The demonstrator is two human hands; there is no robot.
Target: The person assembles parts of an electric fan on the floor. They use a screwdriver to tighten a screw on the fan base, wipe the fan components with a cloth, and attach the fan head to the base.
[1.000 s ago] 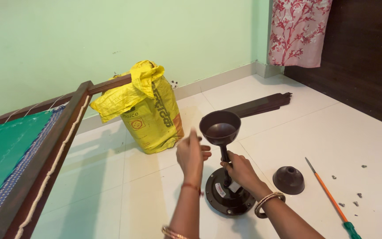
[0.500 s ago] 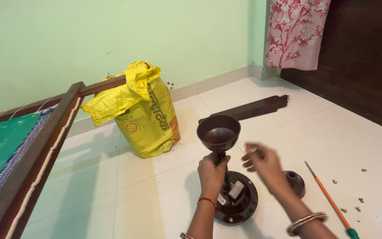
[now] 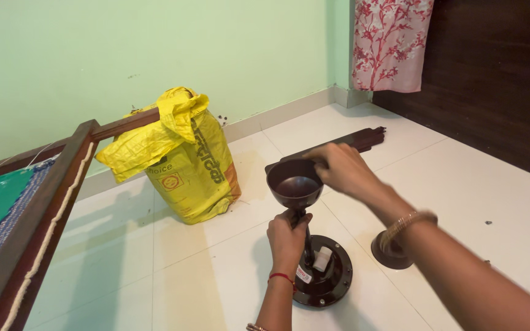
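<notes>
A dark brown fan motor housing point(image 3: 323, 274) lies on the white tiled floor with a rod standing up from it. On top of the rod sits a dark brown cup-shaped canopy point(image 3: 294, 182), open side up. My left hand point(image 3: 287, 238) is wrapped around the rod just under the cup. My right hand point(image 3: 343, 168) reaches over from the right and grips the cup's far rim. A second brown cup-shaped cover point(image 3: 391, 252) rests on the floor to the right, partly hidden by my right forearm.
A yellow sack point(image 3: 184, 159) leans against a wooden bed frame point(image 3: 50, 196) on the left. Dark brown fan blades point(image 3: 363, 138) lie stacked on the floor behind the cup. A floral curtain point(image 3: 389, 43) hangs by a dark wooden wall at the right.
My left hand took hold of the rod while my right hand let go of it, then rose and closed on the cup's rim. The view shifted right.
</notes>
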